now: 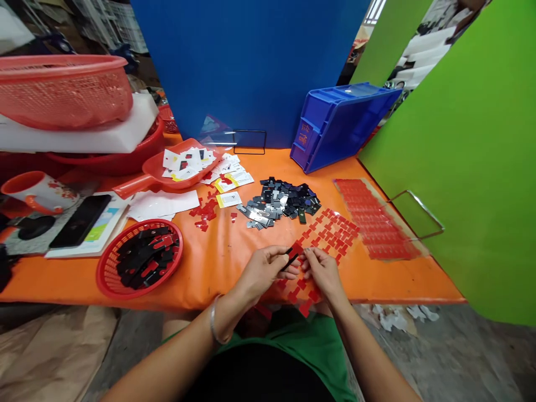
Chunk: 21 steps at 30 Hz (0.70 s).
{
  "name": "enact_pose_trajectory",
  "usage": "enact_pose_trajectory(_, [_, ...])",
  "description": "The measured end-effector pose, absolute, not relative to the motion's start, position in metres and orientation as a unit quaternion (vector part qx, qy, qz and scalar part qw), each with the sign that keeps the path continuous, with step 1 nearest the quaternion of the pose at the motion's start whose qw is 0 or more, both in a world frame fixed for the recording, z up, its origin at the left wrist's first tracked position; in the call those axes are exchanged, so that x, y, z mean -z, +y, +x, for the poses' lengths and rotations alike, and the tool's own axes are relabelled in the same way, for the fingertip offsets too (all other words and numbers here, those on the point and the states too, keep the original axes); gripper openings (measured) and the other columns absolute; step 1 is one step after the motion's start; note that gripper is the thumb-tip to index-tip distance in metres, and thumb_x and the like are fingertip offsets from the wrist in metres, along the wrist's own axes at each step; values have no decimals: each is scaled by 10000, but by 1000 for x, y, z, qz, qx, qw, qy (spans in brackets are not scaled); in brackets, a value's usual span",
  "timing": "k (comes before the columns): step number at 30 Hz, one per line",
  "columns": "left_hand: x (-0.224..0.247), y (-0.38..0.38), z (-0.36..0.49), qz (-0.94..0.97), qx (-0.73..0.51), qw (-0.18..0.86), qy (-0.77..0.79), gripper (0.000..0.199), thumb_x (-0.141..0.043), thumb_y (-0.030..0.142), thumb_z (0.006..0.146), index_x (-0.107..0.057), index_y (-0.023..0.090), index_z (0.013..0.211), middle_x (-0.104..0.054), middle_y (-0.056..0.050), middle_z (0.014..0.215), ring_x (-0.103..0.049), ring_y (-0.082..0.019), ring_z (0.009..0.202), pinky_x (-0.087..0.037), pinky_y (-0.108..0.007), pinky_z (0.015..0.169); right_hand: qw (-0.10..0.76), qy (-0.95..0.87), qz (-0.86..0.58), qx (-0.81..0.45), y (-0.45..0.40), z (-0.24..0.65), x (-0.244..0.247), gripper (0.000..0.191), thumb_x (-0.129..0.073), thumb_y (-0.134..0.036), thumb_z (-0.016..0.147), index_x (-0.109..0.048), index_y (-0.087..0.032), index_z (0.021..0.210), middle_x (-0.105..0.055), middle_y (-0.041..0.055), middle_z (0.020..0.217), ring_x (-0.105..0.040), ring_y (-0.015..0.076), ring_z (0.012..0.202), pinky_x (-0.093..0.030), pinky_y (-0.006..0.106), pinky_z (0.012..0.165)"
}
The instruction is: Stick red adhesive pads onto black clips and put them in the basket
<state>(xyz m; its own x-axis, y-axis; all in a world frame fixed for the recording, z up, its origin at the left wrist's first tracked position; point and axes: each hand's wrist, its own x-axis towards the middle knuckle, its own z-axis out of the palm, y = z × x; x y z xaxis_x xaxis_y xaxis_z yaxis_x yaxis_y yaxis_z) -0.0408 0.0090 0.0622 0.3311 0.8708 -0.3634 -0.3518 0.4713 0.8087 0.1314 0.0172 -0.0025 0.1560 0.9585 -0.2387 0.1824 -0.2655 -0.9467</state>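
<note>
Between the thumb and fingers of my left hand (262,272) is a small flat black piece (288,260) with a red sticker (296,249) at its upper end. My right hand (325,273) is closed in a pinch at the right edge of that sticker; whether it grips the sticker itself is hidden by the fingers. Beneath both hands lies a clear sheet of red stickers (335,228), reaching over the table's front edge. A heap of black and silver flat pieces (288,201) sits just beyond my hands.
Left on the orange table (201,279) stands a red basket (103,276) of black pieces. Behind are a phone (81,220), a mug (39,192), a red scoop (148,180) with cards and loose red stickers (205,211). A blue bin (339,128) and another red sheet (377,220) are right.
</note>
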Motion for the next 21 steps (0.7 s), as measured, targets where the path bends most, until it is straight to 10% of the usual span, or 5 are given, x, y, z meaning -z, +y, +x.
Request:
enact_pose_trajectory(11, [-76,0,-258,564,-292,15,772,282,-495,364,829,-684,209,969,-677,-77,982,-610,-272,897,-455,-393,829,351,-700,-579,-226,39,101,-2,164,-527,-309,818,-661,-225,772,-639,69,800,-569,221,745,-459,366,688])
enact_pose_trajectory(17, [-71,-8,-256,592,-306,-36,744,291,-489,332,833,-662,185,1014,-649,-110,1003,-566,-279,983,-406,-415,914,297,-766,-560,-104,84,64,2,222,-461,-266,864,-679,-226,866,-584,91,858,-515,240,837,-441,349,674])
enact_pose_trajectory(21, [-74,-9,-201,591,-418,122,679,222,-513,304,832,-684,188,915,-669,-66,958,-597,-213,922,-438,-331,871,262,-776,-572,-48,97,48,6,185,-478,-263,854,-656,-227,884,-552,99,930,-483,244,861,-400,309,586])
